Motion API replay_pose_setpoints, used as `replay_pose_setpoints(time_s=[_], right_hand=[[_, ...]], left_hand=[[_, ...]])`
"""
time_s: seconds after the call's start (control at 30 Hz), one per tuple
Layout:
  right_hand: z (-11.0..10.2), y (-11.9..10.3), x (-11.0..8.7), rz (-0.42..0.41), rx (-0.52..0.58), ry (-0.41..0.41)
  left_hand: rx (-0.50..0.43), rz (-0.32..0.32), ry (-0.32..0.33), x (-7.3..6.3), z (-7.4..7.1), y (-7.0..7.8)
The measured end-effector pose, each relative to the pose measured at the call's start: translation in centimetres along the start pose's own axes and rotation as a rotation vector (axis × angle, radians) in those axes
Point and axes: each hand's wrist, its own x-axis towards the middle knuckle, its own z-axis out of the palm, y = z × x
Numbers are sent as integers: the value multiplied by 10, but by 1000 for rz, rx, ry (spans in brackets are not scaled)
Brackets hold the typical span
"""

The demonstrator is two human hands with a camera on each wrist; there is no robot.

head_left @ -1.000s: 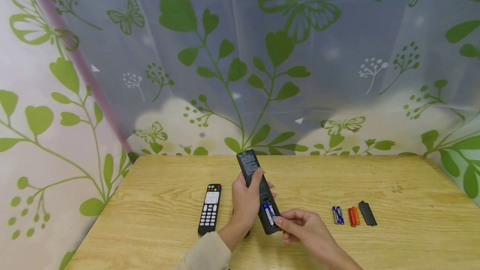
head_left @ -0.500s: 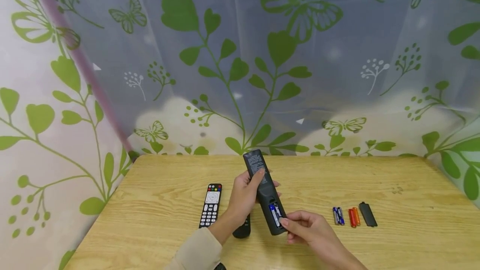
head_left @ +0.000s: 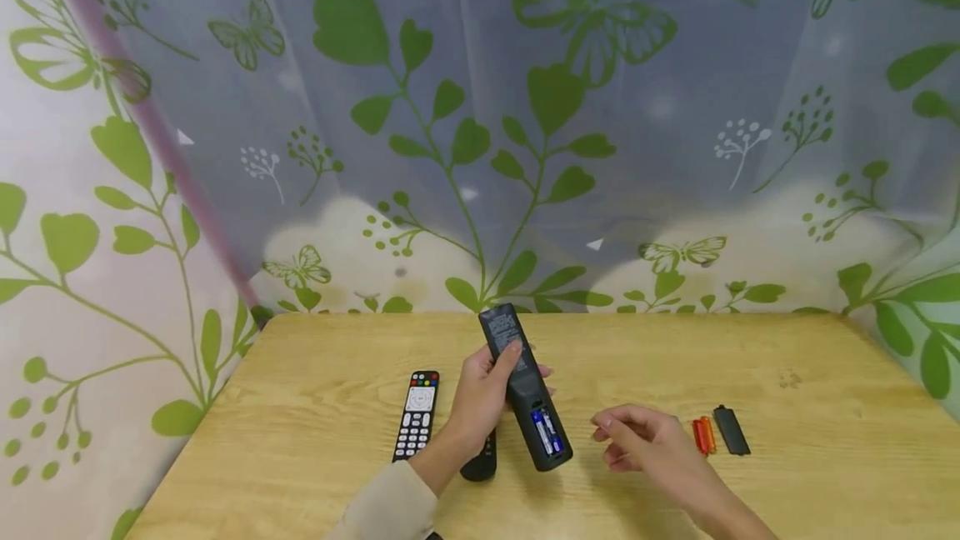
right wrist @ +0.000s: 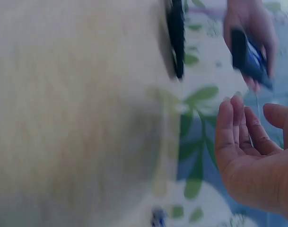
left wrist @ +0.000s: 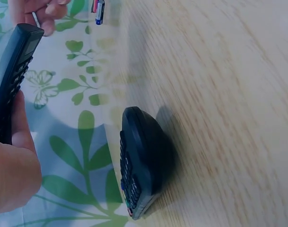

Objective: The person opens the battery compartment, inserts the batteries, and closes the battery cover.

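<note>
We are noting a long black plastic remote control [head_left: 517, 386], back side up, tilting above the pale wood-grain tabletop [head_left: 330, 357]. Its oblong battery compartment [head_left: 552, 456] is lying uncovered at the near end, and two slim blue-and-silver cylindrical batteries [head_left: 543, 432] are sitting in it side by side. The left hand [head_left: 482, 398] is grasping the remote round its middle, thumb lying over the printed back. The right hand [head_left: 660, 448] is hanging released near the compartment end, fingers loosely bent, apart from the remote.

Past the right hand, red and orange cylindrical batteries [head_left: 703, 436] are lying together, a flat black plastic cover [head_left: 731, 430] just beside them. From the left wrist we are also catching a loose blue-and-silver battery [left wrist: 100, 13].

Edges: a leaf-printed fabric backdrop [head_left: 480, 48] is running along the tabletop's far edge. To the left, a black remote with white buttons [head_left: 417, 411] is lying flat; a plain black rounded remote [head_left: 480, 465] is showing partly behind the left wrist. Wood grain is showing between the held remote and the right hand.
</note>
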Motion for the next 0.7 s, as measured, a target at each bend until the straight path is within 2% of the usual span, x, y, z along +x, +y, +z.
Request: replay_pose_setpoints(time_s=[0.13, 0.23, 0.33, 0.43, 0.5, 0.57, 0.7], right_hand=[[-30, -7, 1, 14, -40, 89], [-54, -8, 3, -4, -114, 142], [-74, -4, 7, -55, -265, 167], [-93, 2, 11, -108, -480, 195], [-104, 6, 15, -127, -630, 190], [-115, 10, 18, -110, -746, 161], [-130, 18, 24, -27, -851, 70]], left_hand=[[-7, -23, 11, -1, -1, -1], [-23, -28, 11, 0, -1, -2], [-32, -36, 7, 0, 0, -4], [-19, -38, 8, -1, -1, -4], [-9, -37, 8, -1, -1, -4], [-8, -38, 7, -1, 0, -4], [-20, -54, 2, -1, 1, -4]])
